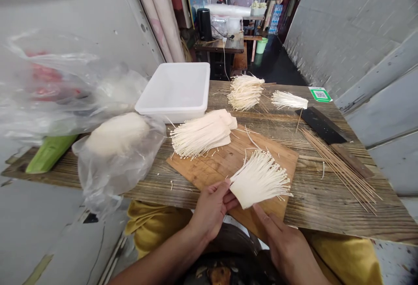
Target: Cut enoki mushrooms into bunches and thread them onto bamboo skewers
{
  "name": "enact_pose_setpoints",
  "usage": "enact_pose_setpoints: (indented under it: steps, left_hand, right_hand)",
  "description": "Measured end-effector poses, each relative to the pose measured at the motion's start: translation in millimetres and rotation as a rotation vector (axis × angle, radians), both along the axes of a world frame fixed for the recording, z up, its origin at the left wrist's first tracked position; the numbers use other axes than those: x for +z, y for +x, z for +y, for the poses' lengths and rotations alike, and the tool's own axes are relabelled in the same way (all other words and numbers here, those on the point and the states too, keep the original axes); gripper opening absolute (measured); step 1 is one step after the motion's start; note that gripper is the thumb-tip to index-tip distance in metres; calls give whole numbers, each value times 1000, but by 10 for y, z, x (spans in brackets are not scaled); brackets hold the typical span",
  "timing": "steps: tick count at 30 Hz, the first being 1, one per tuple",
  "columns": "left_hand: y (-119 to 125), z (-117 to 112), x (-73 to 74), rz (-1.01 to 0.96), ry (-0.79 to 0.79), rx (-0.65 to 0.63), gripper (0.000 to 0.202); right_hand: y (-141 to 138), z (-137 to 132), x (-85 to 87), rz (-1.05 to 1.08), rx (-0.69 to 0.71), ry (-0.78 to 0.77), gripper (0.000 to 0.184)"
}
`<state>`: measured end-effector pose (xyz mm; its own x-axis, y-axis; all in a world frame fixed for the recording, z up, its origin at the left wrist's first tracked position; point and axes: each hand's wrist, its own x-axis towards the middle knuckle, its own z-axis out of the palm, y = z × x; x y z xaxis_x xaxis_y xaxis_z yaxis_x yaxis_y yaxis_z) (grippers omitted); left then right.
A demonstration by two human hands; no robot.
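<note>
The left hand pinches the base of a fan-shaped white enoki mushroom bunch over a brown wooden cutting board. The right hand extends its index finger at the lower edge; whether it pinches, I cannot tell. A green-and-white card bears a QR code; its lettering is unreadable.

Left hand pinched, right hand loosely extended, the two apart.
On my feed both bare forearms angle inward from the bottom edge; I have the left thumb uppermost with fingers curled beneath, while the right shows me its back, forefinger stretched up and leftward.
</note>
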<state>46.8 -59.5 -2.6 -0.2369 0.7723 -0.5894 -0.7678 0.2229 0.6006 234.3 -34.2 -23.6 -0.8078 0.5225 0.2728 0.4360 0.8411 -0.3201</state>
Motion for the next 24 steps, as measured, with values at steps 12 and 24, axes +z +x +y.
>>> enact_pose_setpoints:
  steps: [12,24]
  left_hand:
    - [-14,55,71,143,-1,-113,38]
    - [196,254,121,-32,164,202,32]
  right_hand:
    - [-50,38,-14,154,-85,83,34]
    - [-391,-54,-170,310,-259,99,28]
